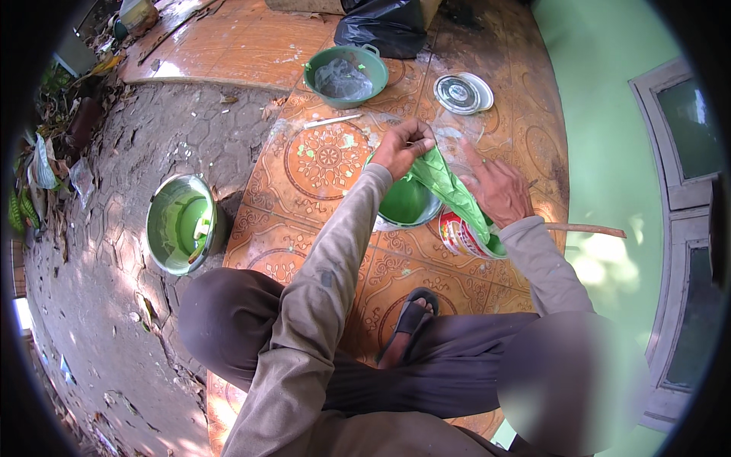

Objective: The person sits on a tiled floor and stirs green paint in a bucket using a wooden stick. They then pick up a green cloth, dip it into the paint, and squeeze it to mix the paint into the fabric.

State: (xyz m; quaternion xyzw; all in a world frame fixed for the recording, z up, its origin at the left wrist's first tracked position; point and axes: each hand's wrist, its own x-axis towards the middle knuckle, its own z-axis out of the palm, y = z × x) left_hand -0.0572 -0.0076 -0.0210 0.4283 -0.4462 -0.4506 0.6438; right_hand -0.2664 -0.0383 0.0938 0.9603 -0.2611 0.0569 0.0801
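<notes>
My left hand (403, 149) pinches the upper end of a green-smeared plastic bag (442, 180), which hangs slanting down to the right. Beneath the bag stands a bucket (407, 204) with green paint in it. At its right is a paint tub (454, 234) with a red and white label; the bag's lower end reaches its mouth. My right hand (502, 186) is beside the bag, index finger stretched out and fingers apart. Whether its thumb touches the plastic is hidden.
A stick (586, 228) juts out right of the tub. At left stands a bucket (183, 222) with green paint and a brush. Farther off are a green basin (346, 75) holding clear plastic, a white lid (463, 93), a white strip (333, 121) and a black bag (381, 29). A green wall (601, 152) borders the right.
</notes>
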